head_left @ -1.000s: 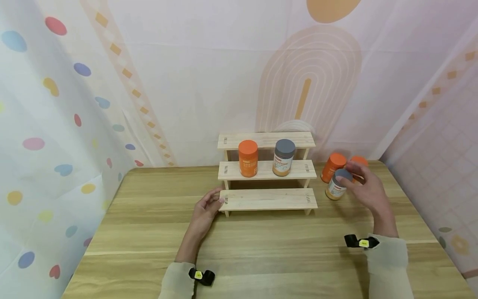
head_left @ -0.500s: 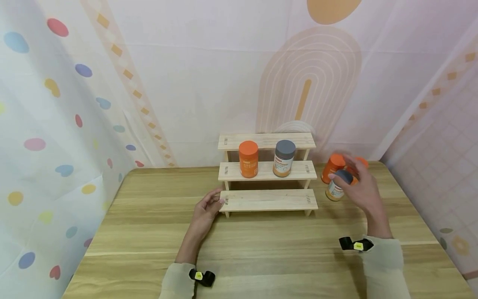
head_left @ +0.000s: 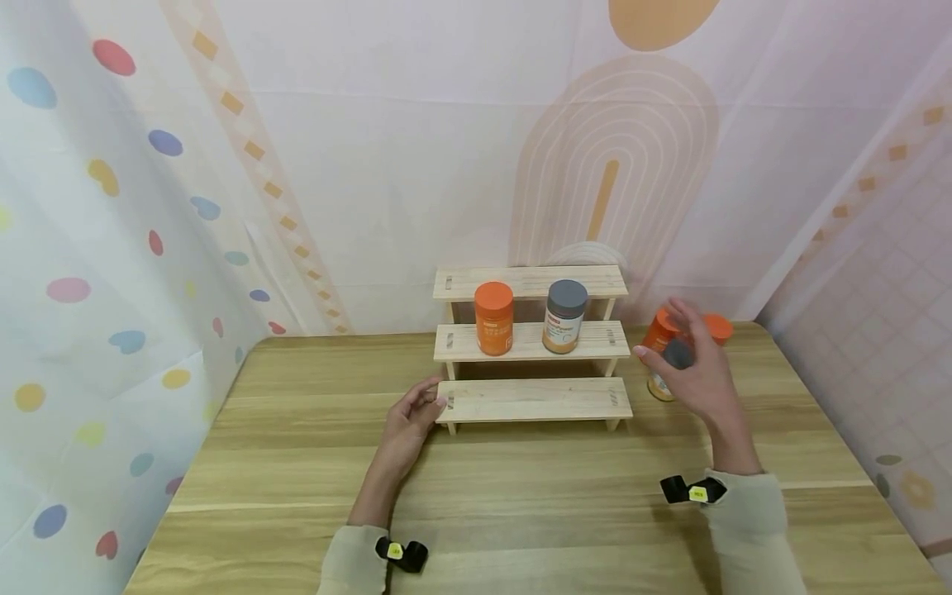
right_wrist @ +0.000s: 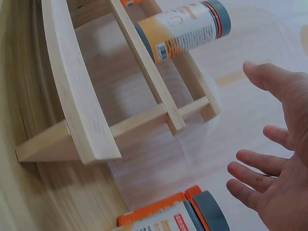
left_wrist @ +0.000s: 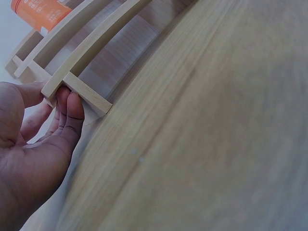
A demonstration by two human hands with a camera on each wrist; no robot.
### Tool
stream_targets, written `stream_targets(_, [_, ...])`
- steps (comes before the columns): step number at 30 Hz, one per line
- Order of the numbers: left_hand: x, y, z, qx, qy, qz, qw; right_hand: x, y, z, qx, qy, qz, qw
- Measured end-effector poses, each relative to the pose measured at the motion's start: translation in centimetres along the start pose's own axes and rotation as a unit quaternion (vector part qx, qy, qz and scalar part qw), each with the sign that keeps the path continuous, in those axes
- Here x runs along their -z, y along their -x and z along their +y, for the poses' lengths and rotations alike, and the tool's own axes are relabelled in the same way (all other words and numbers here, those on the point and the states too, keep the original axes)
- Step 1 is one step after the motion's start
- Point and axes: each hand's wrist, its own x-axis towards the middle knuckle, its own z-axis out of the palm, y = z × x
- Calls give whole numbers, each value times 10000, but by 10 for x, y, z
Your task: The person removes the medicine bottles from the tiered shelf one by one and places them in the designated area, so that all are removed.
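While the left hand (head_left: 405, 426) pinches the left end of the lowest shelf, thumb on top and fingers beneath, the right hand (head_left: 702, 376) is spread wide, its thumb well apart from the fingers, near the jars on the right. There is one wooden stand (head_left: 531, 399) with three stepped shelves, standing on a wood-grain worktop (head_left: 521, 512) before a patterned backdrop (head_left: 402, 182). Five jars can be counted, three with orange lids and two with grey. The middle shelf carries two of them: an orange jar (head_left: 494, 318) toward the left and a grey-lidded jar (head_left: 565, 316) right of centre, upright and apart. The other three are grouped on the worktop right of the stand: two orange jars (head_left: 658, 332) and, in front of these, a second grey-lidded jar (head_left: 678, 354), partly covered by the right hand in the head view. Compared with a second ago, the right hand has shifted left, its thumb passing from the grey lid to beyond that jar's left side; the left hand, stand and all five jars look unmoved.
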Motion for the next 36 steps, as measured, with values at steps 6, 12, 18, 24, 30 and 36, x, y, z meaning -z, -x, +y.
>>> stream_targets(6, [2,0,0,-5,-30,-18,10000,-9,-1,-8,191,-100,-57,9998])
stream_targets(12, [0,-1,-1,33,2,18,10000,-15,-2,-13,212,-4,-117,9997])
stream_targets(18, [0,-1,0,93,-26,67,9999,-23,-4,-16,257,-27,-258,9993])
stream_targets(24, [0,-1,0,57,12,41,10000,-33,-8,-19,425,-164,-341,9984])
stream_targets(30, [0,-2,-1,40,-6,45,10000,-45,-13,-25,616,-324,-347,9970])
stream_targets(36, [0,-2,-2,20,35,69,10000,-54,-18,-34,603,-531,-417,9959])
